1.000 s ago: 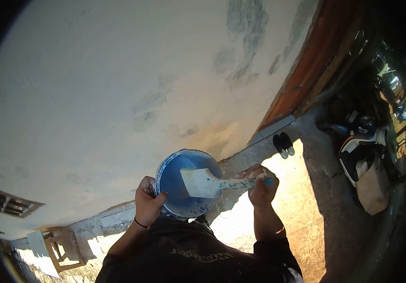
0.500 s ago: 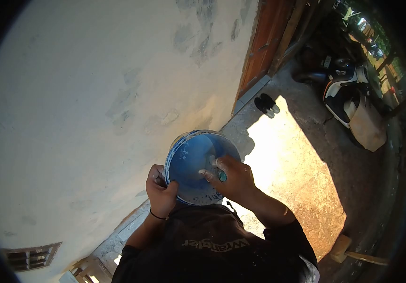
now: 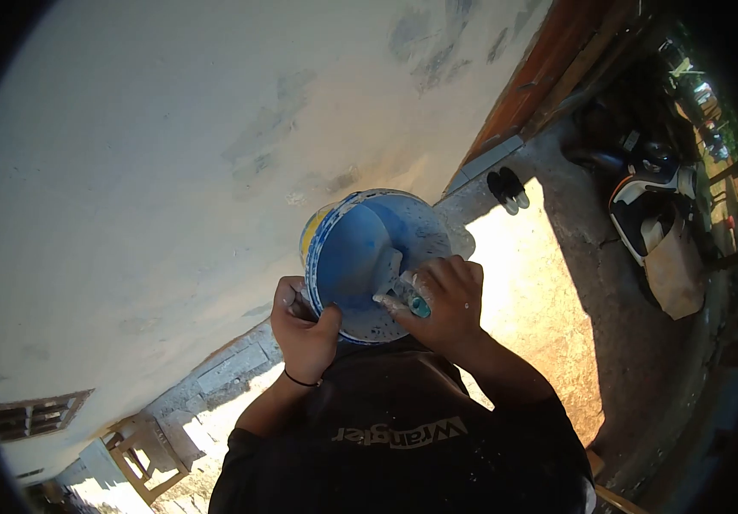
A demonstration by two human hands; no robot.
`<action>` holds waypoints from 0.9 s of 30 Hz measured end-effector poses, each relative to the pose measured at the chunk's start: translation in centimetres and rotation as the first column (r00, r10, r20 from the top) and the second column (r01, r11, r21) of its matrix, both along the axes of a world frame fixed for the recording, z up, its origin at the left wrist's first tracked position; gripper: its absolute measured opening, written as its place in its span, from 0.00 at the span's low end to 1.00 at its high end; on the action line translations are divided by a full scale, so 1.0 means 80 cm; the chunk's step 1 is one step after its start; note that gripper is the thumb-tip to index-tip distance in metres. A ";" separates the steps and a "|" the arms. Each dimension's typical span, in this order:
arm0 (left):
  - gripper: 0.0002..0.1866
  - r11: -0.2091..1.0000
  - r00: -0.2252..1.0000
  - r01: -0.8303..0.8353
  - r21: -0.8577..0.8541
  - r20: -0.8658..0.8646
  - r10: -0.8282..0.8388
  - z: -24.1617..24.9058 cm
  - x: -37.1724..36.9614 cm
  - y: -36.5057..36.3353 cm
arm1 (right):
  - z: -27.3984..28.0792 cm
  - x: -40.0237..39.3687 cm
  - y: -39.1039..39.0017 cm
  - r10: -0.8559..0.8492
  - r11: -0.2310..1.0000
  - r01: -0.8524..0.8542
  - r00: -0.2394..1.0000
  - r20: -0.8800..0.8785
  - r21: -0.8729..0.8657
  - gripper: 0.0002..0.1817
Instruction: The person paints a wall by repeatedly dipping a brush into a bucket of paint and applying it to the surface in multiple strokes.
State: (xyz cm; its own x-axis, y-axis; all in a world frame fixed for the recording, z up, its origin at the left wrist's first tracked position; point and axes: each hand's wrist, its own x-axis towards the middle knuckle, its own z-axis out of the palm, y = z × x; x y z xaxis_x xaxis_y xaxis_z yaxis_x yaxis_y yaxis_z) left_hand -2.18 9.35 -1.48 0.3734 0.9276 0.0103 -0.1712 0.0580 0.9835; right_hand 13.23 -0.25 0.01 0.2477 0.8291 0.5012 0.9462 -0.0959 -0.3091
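A blue bucket with a paint-spattered rim tilts in front of my chest, its mouth turned up toward me. My left hand is closed on the near left of its rim, thumb over the edge. Reaching in from the right, my right hand is wrapped around a putty knife; the end of its teal handle shows by the thumb. The pale blade is inside the bucket, partly hidden by my fingers. Whitish smears mark the fingers and the inner wall of the bucket.
A pale wall with grey patches rises at left, close to the bucket. A wooden door is beyond it. Dark shoes lie on the concrete floor. At right stands a motorbike, and a wooden stool-like frame is at lower left.
The bucket and both hands have risen a little in view, and the bucket shows more of its yellow-marked outer side. The surroundings have shifted as my head turned.
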 end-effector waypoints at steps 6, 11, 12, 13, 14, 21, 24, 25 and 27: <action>0.14 0.971 0.970 -0.239 -0.013 0.048 0.240 -0.027 0.040 -0.081 | -0.060 0.084 -0.030 0.192 0.973 -0.114 0.884 -0.427 0.201 0.36; 0.15 0.887 0.892 -0.449 -0.105 0.010 0.453 -0.064 0.085 -0.180 | -0.092 0.140 -0.072 0.148 0.929 -0.358 0.584 -0.798 -0.089 0.46; 0.15 0.876 0.885 -0.461 -0.143 -0.002 0.465 -0.067 0.090 -0.197 | -0.101 0.143 -0.080 0.156 0.921 -0.378 0.569 -0.807 -0.089 0.46; 0.15 0.861 0.874 -0.482 -0.163 -0.012 0.487 -0.065 0.095 -0.211 | -0.112 0.145 -0.089 0.161 0.899 -0.433 0.462 -0.872 -0.063 0.45; 0.15 0.850 0.863 -0.501 -0.162 -0.022 0.504 -0.064 0.097 -0.225 | -0.118 0.146 -0.098 0.161 0.874 -0.485 0.351 -0.922 -0.032 0.44; 0.14 0.783 0.791 -0.611 -0.115 -0.109 0.602 -0.075 0.081 -0.304 | -0.136 0.128 -0.146 -0.089 0.707 -0.621 0.397 -0.914 -0.338 0.27; 0.13 0.831 0.803 -0.544 -0.120 -0.362 0.473 -0.078 0.057 -0.326 | -0.150 0.113 -0.170 -0.124 0.752 -0.574 0.357 -0.926 -0.323 0.24; 0.13 0.838 0.806 -0.525 -0.150 -0.403 0.433 -0.067 0.051 -0.331 | -0.154 0.108 -0.179 -0.113 0.765 -0.580 0.306 -0.945 -0.279 0.24; 0.14 0.872 0.814 -0.483 -0.081 -0.408 0.413 -0.075 0.033 -0.348 | -0.146 0.092 -0.199 -0.095 0.781 -0.577 0.270 -0.958 -0.240 0.23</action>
State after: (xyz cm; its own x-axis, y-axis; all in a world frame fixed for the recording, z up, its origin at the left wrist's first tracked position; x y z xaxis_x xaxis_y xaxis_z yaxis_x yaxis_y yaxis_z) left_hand 0.43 -18.50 -7.46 -0.1406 0.9657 -0.2183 0.1501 0.2387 0.9594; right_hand 20.62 -16.14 -11.67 -0.0248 0.9333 -0.3582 0.0722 -0.3557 -0.9318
